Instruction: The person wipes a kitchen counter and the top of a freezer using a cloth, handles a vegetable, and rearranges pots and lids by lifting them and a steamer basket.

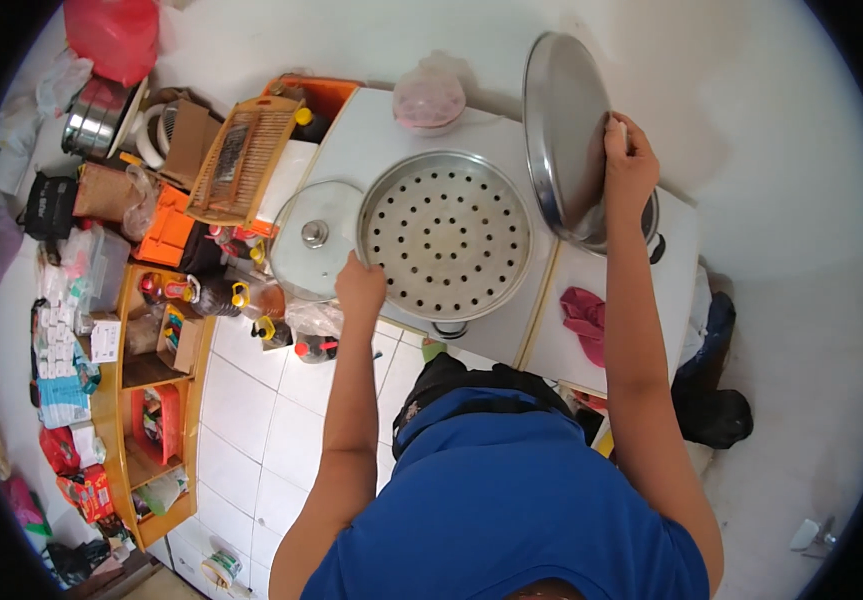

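Observation:
A round metal steamer tray point(446, 240) with many holes sits before me on the white tabletop. My right hand point(630, 161) grips a large steel lid point(568, 127) at its right side and holds it tilted, nearly on edge, right of the tray. My left hand point(361, 289) is curled at the tray's left rim, where a glass lid point(300, 262) with a metal knob meets it. The fingertips are hidden, so which rim they grip is unclear. Behind the steel lid, partly covered, a metal pot with a black handle point(657, 249) stands on the table.
A pink cloth point(583, 322) lies on the table's right part. At the back is a pink translucent container point(430, 101). Bottles point(259, 298) crowd the left side, near a wooden shelf point(131, 450) and a wooden rack point(240, 161). A wall runs behind the table.

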The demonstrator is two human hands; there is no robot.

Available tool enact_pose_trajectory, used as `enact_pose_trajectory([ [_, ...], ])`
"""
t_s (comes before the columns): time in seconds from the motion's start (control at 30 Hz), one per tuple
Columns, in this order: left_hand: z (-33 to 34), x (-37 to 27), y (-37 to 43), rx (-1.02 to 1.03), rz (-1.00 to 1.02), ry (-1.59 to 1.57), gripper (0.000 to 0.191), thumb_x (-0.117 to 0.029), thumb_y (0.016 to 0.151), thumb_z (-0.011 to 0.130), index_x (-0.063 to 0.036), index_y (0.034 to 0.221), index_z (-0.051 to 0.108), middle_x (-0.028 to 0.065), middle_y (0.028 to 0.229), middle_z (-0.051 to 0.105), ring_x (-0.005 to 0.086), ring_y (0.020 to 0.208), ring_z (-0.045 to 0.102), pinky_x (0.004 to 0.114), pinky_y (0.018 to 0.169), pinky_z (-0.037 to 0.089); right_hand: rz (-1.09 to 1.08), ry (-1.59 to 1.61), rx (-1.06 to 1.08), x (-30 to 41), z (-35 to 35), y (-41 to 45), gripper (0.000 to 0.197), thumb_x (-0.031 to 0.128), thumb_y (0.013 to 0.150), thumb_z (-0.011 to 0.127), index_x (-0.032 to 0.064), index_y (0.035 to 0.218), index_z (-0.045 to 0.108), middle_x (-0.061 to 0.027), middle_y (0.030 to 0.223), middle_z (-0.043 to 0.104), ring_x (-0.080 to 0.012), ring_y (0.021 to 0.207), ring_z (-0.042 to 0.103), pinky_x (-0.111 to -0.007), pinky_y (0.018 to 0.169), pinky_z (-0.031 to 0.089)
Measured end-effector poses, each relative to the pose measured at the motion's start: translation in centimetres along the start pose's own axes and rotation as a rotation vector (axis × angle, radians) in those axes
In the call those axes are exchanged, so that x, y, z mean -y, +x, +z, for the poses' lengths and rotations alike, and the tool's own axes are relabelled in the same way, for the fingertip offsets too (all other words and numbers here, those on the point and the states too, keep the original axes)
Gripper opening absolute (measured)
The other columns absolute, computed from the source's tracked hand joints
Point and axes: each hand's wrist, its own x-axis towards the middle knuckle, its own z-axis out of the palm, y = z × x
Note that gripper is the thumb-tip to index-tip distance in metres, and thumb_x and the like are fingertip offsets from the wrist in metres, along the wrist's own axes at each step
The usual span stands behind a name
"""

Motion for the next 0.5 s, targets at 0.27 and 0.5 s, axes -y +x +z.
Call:
enact_pose_trajectory([
  [0.27,-0.7,-0.4,0.6,0.035,0.06,0.058,0.031,-0.019,0.077,0.052,0.0008,0.1,0.06,0.0263,0.09,0.066,0.0438,0.088,0.062,0.05,0.08,0.048,-0.039,-0.876,0.116,-12.9,-4.5,2.7,0.048,0.047,0.08,0.066,0.0166,0.117,0.064,-0.0115,0.113,0.063,-0.0303,0.101,0.061,-0.042,0.082,0.05],
  [0.5,-1.0,-0.6,0.2,0.091,0.059,0.085,0.034,-0.022,0.079,0.052,-0.0001,0.105,0.058,0.0252,0.093,0.066,0.0433,0.09,0.063,0.05,0.081,0.049,-0.016,-0.815,0.169,-14.1,-3.3,1.7,0.047,0.047,0.08,0.065,0.0155,0.114,0.065,-0.0118,0.109,0.064,-0.0312,0.099,0.061,-0.042,0.081,0.05],
])
